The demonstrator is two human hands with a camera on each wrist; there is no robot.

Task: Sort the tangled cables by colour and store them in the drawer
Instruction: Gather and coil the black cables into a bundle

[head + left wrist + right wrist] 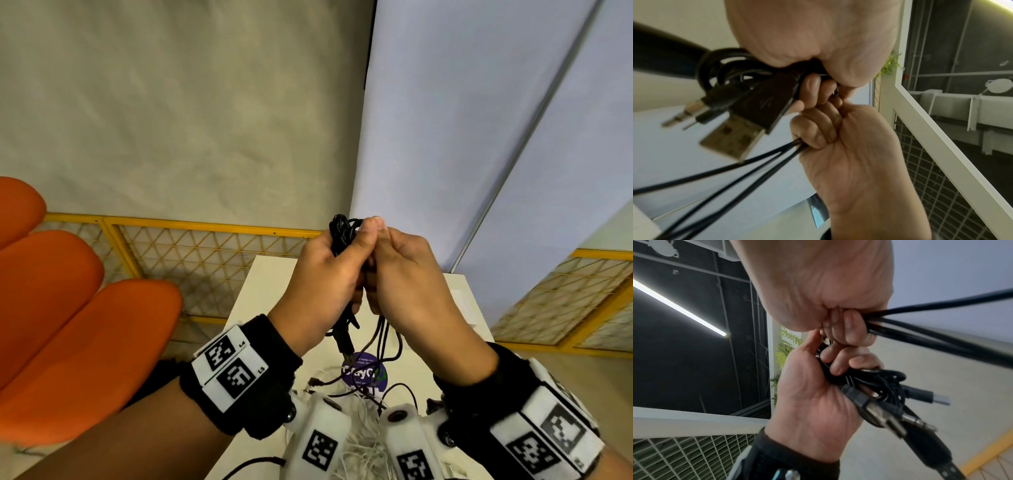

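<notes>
Left hand (320, 274) grip: fingers curled round the coiled black cable bundle (342, 233), plugs (748, 113) hanging out below. Right hand (407, 277) grip: closed on the loose black strands (383, 335) just beside the bundle, likely feeding them into the coil. Both held raised above the desk (263, 291), probably to let the strands hang free. White cables (363, 435) lie on the desk below the bundle. Drawer not visible.

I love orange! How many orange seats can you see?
3 orange seats, side by side at the left: the farthest, the middle one, the nearest. More may be hidden past the picture's edge.
</notes>
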